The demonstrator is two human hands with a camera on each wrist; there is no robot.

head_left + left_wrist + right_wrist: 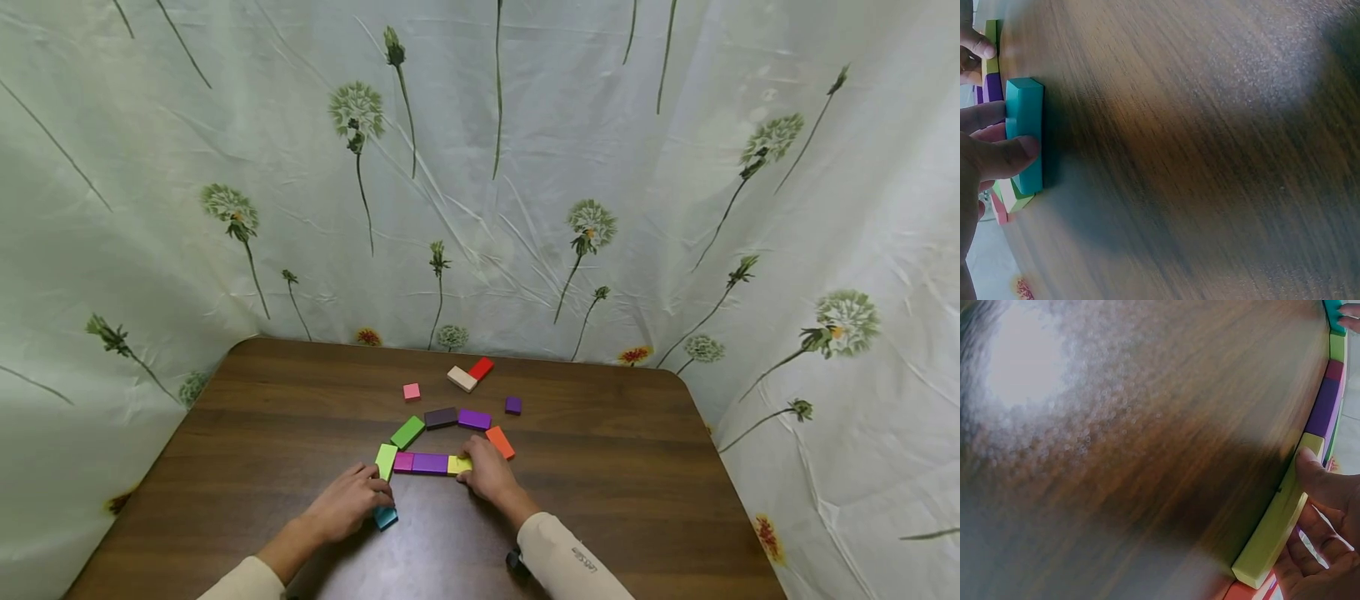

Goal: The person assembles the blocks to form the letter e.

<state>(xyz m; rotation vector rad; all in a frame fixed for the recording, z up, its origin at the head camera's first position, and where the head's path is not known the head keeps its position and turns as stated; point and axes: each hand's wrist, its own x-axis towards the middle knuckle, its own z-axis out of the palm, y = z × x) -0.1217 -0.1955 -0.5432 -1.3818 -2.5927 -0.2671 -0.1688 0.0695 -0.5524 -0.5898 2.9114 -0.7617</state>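
My left hand (347, 502) pinches a teal block (1027, 119) between thumb and fingers, at the lower end of a light green block (386, 460). With thumb on the near side and fingers behind, my right hand (491, 473) holds a long yellow block (1279, 515). The yellow block lies in line with a purple block (430, 464) and a short magenta block (403, 462), which meets the light green one. Above this row, a green block (407, 432), a dark block (441, 418), a violet block (474, 419) and an orange block (500, 442) form an arch.
Behind the arch lie a pink cube (412, 392), a dark purple cube (513, 406), and a cream block (462, 378) touching a red block (481, 368). The brown wooden table (615, 467) ends at a flower-printed curtain (480, 208).
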